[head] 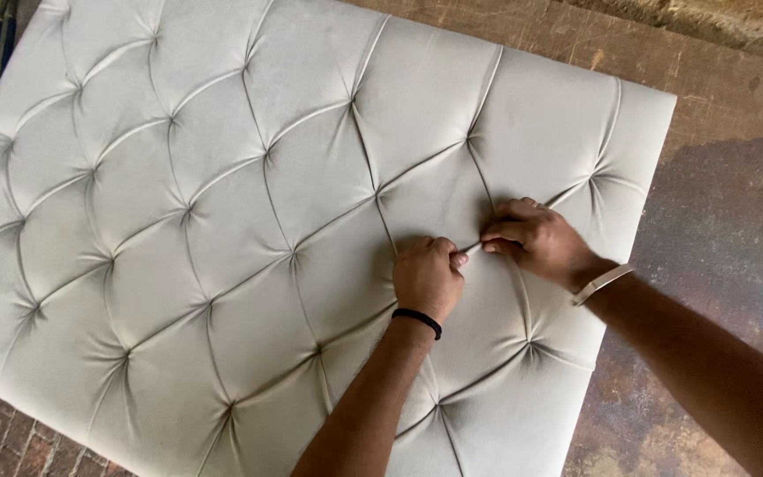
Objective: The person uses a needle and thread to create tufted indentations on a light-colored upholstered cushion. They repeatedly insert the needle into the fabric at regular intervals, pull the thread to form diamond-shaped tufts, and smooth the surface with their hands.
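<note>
Lying on worn floor (pixel 726 221), tufted grey panel (pixel 222 221)

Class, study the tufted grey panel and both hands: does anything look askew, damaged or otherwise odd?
Nothing stands out. The tufted grey panel shows even diamond folds with no tear or stain. The left hand and right hand pinch one fold between them.
</note>
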A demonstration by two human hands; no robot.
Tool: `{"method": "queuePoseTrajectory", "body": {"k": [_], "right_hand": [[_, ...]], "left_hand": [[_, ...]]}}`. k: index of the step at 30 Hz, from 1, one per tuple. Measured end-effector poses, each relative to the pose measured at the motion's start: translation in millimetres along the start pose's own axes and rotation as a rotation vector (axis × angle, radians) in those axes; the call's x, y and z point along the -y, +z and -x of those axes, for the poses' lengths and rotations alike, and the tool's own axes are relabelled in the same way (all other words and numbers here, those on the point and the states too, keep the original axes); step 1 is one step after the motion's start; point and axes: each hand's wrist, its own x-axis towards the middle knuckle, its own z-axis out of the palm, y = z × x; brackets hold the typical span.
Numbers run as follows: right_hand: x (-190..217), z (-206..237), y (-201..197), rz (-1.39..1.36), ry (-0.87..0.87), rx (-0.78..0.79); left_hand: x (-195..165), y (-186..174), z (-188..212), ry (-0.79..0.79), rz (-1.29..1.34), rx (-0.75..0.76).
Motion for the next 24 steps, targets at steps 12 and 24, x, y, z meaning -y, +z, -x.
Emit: {"method": "queuePoseTrajectory", "body": {"k": [12,24], "right_hand": [[-3,5,5,0.208,0.068,0.176],[-51,14,-18,0.279,0.273,0.098]], "left_hand": [[-7,-6,6,0.059,0.017,-0.124],[-58,46,-23,0.196,-0.032,-0.3]]}}
